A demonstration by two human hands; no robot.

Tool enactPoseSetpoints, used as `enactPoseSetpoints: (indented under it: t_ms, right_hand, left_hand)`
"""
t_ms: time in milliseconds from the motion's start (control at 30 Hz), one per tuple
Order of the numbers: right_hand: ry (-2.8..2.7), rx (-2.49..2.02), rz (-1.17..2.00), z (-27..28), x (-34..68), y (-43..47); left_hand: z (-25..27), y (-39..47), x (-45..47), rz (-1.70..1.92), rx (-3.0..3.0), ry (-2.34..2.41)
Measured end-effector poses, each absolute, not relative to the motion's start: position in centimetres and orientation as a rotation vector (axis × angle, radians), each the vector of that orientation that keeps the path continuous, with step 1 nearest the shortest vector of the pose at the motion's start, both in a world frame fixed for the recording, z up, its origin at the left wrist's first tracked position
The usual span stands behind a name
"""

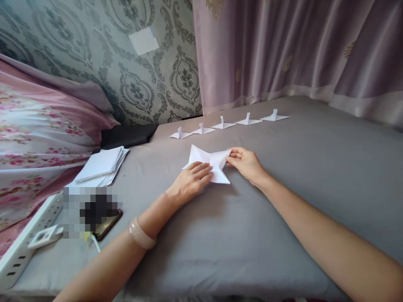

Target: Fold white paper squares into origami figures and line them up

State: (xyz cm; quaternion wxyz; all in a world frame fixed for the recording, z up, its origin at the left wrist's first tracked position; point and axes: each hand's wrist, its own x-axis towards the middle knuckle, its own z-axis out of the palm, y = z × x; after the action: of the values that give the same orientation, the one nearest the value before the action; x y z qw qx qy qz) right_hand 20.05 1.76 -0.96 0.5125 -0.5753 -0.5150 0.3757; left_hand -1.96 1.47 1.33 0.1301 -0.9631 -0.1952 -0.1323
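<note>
A white sheet of folded paper (217,161), shaped like a four-pointed star, lies on the grey cloth in front of me. My left hand (197,178), with a pale bangle on its wrist, rests across the paper's near left part, fingers stretched out over it and hiding one corner. At the far right point of the star, my right hand (245,163) pinches the tip between thumb and fingers. Beyond the paper, several finished-looking white paper folds (223,123) stand in a slanting row, each with a small upright piece on a flat base.
To the left lie a stack of white paper (97,165), a black flat item (130,135), a phone (108,224) partly covered by a blurred patch, and a white power strip (30,241) with a charger. Pink curtains (267,50) hang at the back; floral fabric (40,138) bulges at the left.
</note>
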Motion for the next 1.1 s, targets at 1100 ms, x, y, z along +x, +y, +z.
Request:
enactPoseSetpoints:
  t_ms: [1100]
  right_hand:
    - [-2.46,-1.62,0.142,1.2,20.9,-4.5]
  left_hand:
    - [0.8,-1.3,0.9,-0.075,-2.83,-0.995]
